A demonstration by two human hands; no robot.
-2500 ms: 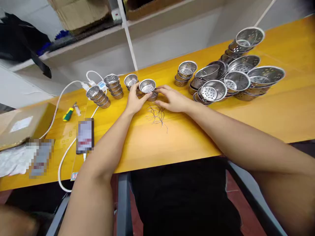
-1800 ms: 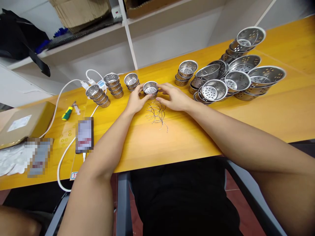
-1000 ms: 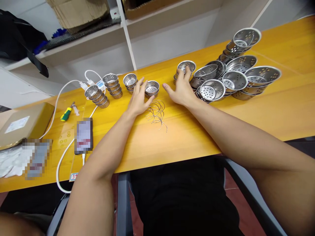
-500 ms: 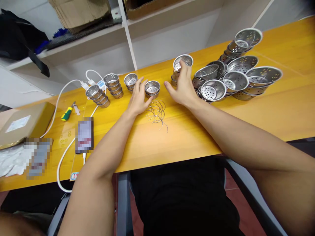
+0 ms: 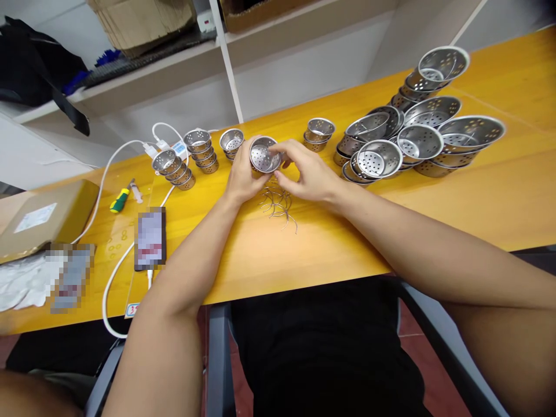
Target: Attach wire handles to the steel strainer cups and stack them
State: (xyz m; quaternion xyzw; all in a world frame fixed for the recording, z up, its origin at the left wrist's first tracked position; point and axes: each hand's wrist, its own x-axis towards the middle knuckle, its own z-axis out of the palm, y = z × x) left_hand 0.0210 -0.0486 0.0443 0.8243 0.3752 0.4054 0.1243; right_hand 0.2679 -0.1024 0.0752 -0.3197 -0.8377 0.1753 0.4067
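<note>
A perforated metal cup (image 5: 264,155) is tilted toward me between my hands. My left hand (image 5: 244,174) is wrapped round its left side. The fingers of my right hand (image 5: 306,172) are at the cup's right rim, one fingertip reaching inside and the thumb just below. Whatever stands beneath the cup is hidden. Thin curved wires (image 5: 278,205) lie on the table just in front of it. A short stack of cups (image 5: 319,132) stands behind my right hand, and a smaller stack (image 5: 231,141) is behind my left.
Many metal cups (image 5: 417,142) are piled at the right. Taller stacks (image 5: 203,152) stand at the left, near white cables. A phone (image 5: 150,237), a green-yellow screwdriver (image 5: 120,198) and a cardboard box (image 5: 47,217) lie farther left on the table (image 5: 313,249).
My right hand has moved left from the stack with a cup, which is now between my hands. That stack is lower. My left hand has closed round the cup.
</note>
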